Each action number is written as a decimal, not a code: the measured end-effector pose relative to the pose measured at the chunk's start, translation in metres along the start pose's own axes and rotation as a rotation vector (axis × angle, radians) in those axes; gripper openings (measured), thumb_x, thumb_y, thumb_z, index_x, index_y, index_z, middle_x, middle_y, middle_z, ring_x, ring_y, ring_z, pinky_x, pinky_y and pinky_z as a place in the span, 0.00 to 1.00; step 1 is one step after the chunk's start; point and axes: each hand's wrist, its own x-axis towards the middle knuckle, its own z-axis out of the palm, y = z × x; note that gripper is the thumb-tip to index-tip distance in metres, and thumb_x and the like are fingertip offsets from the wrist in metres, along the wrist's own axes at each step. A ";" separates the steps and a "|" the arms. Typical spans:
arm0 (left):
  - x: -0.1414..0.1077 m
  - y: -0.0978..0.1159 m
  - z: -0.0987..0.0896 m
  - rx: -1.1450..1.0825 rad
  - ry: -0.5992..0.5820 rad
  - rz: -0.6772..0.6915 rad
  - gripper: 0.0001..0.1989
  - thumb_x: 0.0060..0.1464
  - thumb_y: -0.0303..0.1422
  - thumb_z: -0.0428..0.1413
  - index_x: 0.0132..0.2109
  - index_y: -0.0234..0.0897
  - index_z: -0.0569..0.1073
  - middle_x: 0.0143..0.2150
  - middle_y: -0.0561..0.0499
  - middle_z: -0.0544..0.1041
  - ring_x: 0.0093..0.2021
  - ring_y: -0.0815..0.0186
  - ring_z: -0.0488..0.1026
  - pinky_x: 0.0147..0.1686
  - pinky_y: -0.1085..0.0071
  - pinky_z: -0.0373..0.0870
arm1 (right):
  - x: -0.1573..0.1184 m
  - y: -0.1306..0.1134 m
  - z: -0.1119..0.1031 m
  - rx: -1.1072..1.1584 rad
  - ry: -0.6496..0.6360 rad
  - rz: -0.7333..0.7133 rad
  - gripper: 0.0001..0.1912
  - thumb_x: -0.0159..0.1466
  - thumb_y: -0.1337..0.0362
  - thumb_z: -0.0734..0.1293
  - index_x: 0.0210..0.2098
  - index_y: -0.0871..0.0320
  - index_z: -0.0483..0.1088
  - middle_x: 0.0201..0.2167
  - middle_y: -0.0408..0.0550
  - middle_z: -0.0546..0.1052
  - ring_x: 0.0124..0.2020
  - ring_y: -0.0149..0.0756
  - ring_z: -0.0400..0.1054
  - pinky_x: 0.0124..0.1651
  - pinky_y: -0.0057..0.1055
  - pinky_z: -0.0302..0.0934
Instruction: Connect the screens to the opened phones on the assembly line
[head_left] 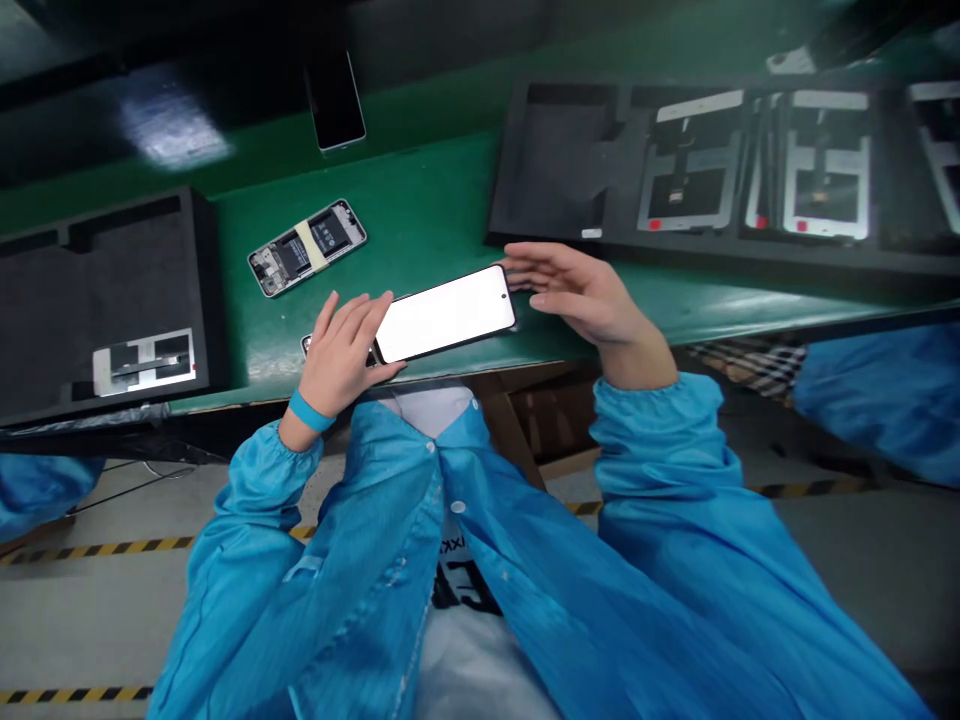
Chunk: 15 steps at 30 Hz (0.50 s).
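Green bench [427, 195], black trays [97, 270] at both sides. Lit screen [450, 312] laid near front edge, left end covered by left hand [340, 345]; whether clamped cannot be told. Right hand [581, 295] held open beside right end, thumb apart from fingers. Screen positioning judged in hand; steady left end apparently called for next. Beyond: banded phone [285, 258], then dark phone [337, 105].

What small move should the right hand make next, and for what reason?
Perhaps the right hand should gently steady the right end of the lit screen: the left hand lies over the left end, while the right hand is open beside the other end, its thumb apart from the screen.
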 end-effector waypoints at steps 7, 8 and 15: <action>0.012 0.006 -0.003 -0.028 -0.086 0.003 0.48 0.61 0.39 0.68 0.80 0.37 0.55 0.66 0.38 0.77 0.70 0.47 0.72 0.79 0.44 0.55 | 0.006 0.002 0.005 -0.404 0.050 0.015 0.36 0.68 0.42 0.72 0.71 0.47 0.70 0.66 0.52 0.78 0.66 0.56 0.74 0.70 0.59 0.67; 0.012 0.005 -0.002 -0.042 -0.101 -0.001 0.49 0.61 0.40 0.68 0.80 0.37 0.53 0.66 0.37 0.77 0.70 0.47 0.72 0.79 0.44 0.54 | 0.006 0.002 0.005 -0.442 0.057 0.010 0.36 0.69 0.41 0.70 0.72 0.47 0.69 0.67 0.52 0.77 0.66 0.56 0.74 0.70 0.58 0.68; -0.019 -0.025 -0.019 -0.130 -0.205 -0.058 0.53 0.62 0.47 0.65 0.82 0.40 0.46 0.77 0.31 0.63 0.74 0.41 0.66 0.70 0.47 0.67 | 0.004 0.006 0.009 -0.521 0.046 -0.044 0.37 0.73 0.40 0.65 0.73 0.53 0.67 0.67 0.56 0.77 0.69 0.52 0.72 0.74 0.52 0.63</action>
